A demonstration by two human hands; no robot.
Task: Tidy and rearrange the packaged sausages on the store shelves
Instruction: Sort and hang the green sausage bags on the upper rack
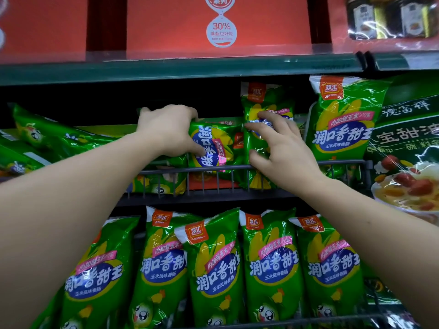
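Green foil lying pack (213, 143) sits sideways on the shelf (190, 198) behind the rail (166, 171); left hand (166, 129) clamps it, thumb on its face, fingers over its top. Right hand (282, 148) curls fingers and thumb on the upright pack (266, 100) touching it. Best: right steadies the upright pack while left turns the lying pack on end, logo up, base seated behind the rail.

Sausage packs (215, 276) green, yellow corn, blue oval, white lettering, orange logo; boxes (166, 22) above red; shelf edge (166, 71) dark green.
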